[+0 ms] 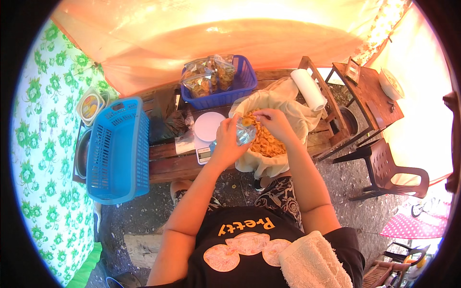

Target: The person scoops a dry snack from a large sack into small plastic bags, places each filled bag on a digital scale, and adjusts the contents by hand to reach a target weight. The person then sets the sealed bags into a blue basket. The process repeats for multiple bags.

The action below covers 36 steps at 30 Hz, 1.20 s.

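My left hand (230,142) holds a clear plastic bag (245,133) near the left rim of a cloth-lined container. A yellow-orange chip shows at the bag's upper end. My right hand (272,120) is just right of the bag, thumb and fingertips together near its mouth; whether a chip is between them cannot be told. Below both hands, many thin fried chips (268,142) lie in the beige cloth (302,120). Left of my left hand stands a white digital kitchen scale (209,126) with nothing on its round plate. Flat clear plastic (184,144) lies beside the scale.
A dark blue basket (248,77) holds several filled chip bags (210,77) behind the scale. A light blue plastic basket (120,154) stands at the left end of the wooden bench (165,167). A paper roll (308,89) lies back right, near a wooden table (371,86) and brown plastic chair (383,167).
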{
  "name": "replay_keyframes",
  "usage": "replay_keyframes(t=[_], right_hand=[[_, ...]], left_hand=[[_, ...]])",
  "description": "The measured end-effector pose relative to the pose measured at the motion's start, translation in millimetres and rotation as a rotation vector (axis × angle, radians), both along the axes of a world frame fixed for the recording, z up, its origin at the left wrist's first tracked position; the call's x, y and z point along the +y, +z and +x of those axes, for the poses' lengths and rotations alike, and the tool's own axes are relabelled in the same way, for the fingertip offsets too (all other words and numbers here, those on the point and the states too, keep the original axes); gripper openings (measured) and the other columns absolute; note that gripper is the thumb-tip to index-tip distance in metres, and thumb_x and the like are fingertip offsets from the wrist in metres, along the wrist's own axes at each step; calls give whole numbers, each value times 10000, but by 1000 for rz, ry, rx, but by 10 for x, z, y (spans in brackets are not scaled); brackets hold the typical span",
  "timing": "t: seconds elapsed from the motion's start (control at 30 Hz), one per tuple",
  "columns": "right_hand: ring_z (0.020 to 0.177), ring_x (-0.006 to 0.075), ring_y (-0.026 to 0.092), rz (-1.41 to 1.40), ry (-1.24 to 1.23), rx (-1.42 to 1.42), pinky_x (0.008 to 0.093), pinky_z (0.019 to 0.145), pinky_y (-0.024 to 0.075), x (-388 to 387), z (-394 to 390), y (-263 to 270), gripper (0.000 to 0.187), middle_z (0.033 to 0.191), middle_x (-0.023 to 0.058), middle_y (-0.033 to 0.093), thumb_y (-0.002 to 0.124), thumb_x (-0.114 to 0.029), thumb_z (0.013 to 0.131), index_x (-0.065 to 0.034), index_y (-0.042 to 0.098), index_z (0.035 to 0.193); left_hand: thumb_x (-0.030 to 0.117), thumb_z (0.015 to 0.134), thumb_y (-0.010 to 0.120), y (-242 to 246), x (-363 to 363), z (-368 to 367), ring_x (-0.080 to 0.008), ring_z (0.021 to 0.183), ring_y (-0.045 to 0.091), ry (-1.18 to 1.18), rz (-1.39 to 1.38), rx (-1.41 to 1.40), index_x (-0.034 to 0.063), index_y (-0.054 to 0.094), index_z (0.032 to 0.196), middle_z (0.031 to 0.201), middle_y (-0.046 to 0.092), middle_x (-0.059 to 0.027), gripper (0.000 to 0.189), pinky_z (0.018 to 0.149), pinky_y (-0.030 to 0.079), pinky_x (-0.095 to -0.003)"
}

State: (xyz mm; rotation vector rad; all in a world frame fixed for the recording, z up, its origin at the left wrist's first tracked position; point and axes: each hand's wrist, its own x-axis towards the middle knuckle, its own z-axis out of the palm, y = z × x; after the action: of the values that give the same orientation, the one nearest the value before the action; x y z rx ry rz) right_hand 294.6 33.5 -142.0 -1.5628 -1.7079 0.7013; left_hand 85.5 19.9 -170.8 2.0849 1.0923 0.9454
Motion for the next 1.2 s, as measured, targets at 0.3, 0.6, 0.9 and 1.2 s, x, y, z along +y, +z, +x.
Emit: replay_keyframes(t=[0.3,0.6,0.9,1.2], right_hand=[[736,260,645,52,-68,-476,346,692,515,37,177,-673,167,797,85,670,706,-128,785,-102,708,950],[753,89,599,-250,-46,357,248,673,488,-71,82,296,235,850,28,660,700,-168,882,7,659,1033],[1055,325,645,-395,-344,-336,386,894,513,306,618,-603,772,1172,222,637,710,-514,813,56,514,1295],[1294,384,485,-561,-193,-430,419,1066,401,379,511,-849,1219,1356,337,479,782,-674,635,70,272,1455]], left_hand=[[184,753,811,33,26,-204,-385,1277,376,8,-12,24,26,201,1510,1353,329,-206,985,1064,365,-444],[183,723,818,4,9,-32,-393,1263,388,21,-21,15,18,246,1489,1344,346,-214,970,1055,368,-446],[184,745,808,-54,-8,-64,-383,1281,366,-9,-28,-27,18,215,1500,1349,325,-206,974,1073,351,-439],[200,767,802,-184,-18,-57,-383,1285,359,-21,-43,-10,29,192,1509,1358,318,-204,975,1068,355,-439]])
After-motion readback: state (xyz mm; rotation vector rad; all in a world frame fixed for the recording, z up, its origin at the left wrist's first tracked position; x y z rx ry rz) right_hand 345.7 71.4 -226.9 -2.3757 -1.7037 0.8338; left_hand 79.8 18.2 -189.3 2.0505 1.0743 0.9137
